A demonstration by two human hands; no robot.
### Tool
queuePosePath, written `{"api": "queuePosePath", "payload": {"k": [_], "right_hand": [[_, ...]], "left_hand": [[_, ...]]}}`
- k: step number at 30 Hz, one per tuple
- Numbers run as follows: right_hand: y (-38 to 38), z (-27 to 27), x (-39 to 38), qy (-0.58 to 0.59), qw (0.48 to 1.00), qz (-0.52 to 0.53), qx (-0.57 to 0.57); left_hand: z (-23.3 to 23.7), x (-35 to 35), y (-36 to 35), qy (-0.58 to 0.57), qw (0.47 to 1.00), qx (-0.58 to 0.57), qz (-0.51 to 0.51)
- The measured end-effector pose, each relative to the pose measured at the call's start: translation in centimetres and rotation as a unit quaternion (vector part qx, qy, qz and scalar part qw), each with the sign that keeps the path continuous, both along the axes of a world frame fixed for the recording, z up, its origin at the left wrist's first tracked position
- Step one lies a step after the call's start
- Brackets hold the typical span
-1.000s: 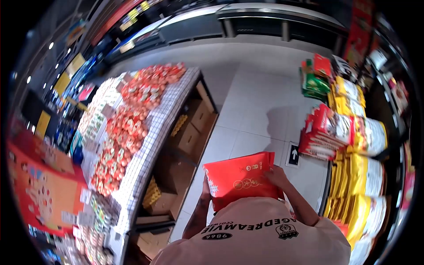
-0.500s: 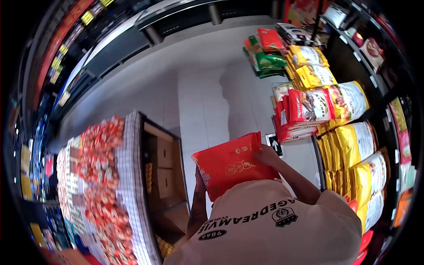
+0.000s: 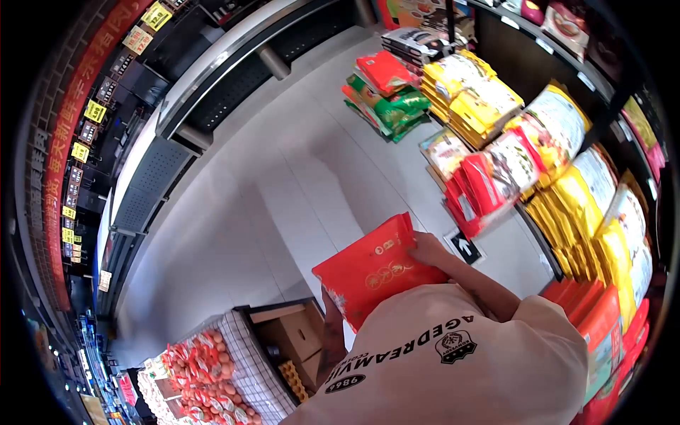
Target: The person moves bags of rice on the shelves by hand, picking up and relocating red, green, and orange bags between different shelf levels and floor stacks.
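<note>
A red bag (image 3: 375, 265) with gold round emblems and pale snowflake-like prints is held flat in front of my chest. My right hand (image 3: 428, 251) is closed on its right upper edge. At the bag's left side, my left hand (image 3: 331, 312) grips the edge, its fingers mostly hidden beneath the bag. The bag's lower edge meets my white printed shirt (image 3: 453, 361).
To the right stand stacks of yellow bags (image 3: 577, 205) and red bags (image 3: 489, 180). Green bags (image 3: 389, 106) lie on the floor farther off. Netted eggs (image 3: 205, 368) cover a checked-cloth table at lower left, with cardboard boxes (image 3: 297, 333) beneath. A metal-fronted counter (image 3: 152, 180) curves behind.
My view and body have turned left and moved along the aisle. The egg table slides lower, and more of the counter shows. Both hands keep holding the red bag.
</note>
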State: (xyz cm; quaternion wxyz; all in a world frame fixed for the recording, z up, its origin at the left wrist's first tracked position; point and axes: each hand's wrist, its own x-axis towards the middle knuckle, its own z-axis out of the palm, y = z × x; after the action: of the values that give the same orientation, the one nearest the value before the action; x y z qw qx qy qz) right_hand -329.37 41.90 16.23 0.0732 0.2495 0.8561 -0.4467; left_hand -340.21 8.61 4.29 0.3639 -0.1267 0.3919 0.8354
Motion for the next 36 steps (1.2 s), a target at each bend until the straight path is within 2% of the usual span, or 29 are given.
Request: {"api": "queuePosePath", "payload": {"k": [3,6,7,10,13,16,19,22,23,25,28,30,31,36], "right_hand": [[2.7,0.6,-9.0,0.035,0.998,0.049,-0.017],[6.1,3.3,-17.8,0.021,0.993,0.106,-0.041],[7.6,4.3,-20.4,0.009,0.992,0.122,-0.043],[11.2,4.2,-25.7,0.033,0.986,0.159,-0.022],[14.4,3.6,-30.8,0.027,0.988,0.146,-0.036],[18.0,2.4,-34.4,0.058,0.993,0.088,-0.056],[22.0,1.4,-38.0,0.059,0.995,0.03,-0.076],[25.7,0.0,-42.2,0.084,0.996,-0.018,0.012],[27.0,-0.3,-43.6,0.071,0.995,-0.065,0.003],[28.9,1.5,-45.7,0.049,0.988,-0.145,-0.024],[32.5,3.5,-49.1,0.032,0.973,-0.228,-0.009],[33.4,3.4,-50.0,-0.003,0.961,-0.277,-0.019],[33.8,3.3,-50.5,0.023,0.951,-0.305,-0.039],[39.8,1.6,-55.4,0.026,0.92,-0.387,-0.055]], "left_hand": [[-3.5,-6.4,0.5,0.065,0.997,0.001,0.037],[-2.4,-11.1,2.5,0.081,0.992,-0.068,0.065],[1.7,-11.9,5.4,0.054,0.991,-0.09,0.083],[0.1,-16.8,7.0,-0.008,0.99,-0.056,0.132],[1.1,-23.2,11.2,0.016,0.991,-0.054,0.118],[3.9,-29.0,17.1,0.038,0.992,-0.064,0.099],[1.8,-37.2,21.3,0.048,0.998,-0.044,0.017],[3.0,-46.0,28.6,-0.019,0.999,-0.023,-0.029],[3.0,-49.1,30.3,-0.017,0.997,-0.027,-0.076],[2.9,-55.5,34.6,-0.009,0.986,-0.02,-0.166],[5.0,-62.5,41.8,0.034,0.976,-0.036,-0.214],[5.7,-65.4,45.9,0.009,0.96,-0.028,-0.278],[5.7,-66.6,47.1,-0.006,0.951,-0.029,-0.307],[3.2,-74.0,56.7,0.017,0.936,-0.073,-0.345]]}}
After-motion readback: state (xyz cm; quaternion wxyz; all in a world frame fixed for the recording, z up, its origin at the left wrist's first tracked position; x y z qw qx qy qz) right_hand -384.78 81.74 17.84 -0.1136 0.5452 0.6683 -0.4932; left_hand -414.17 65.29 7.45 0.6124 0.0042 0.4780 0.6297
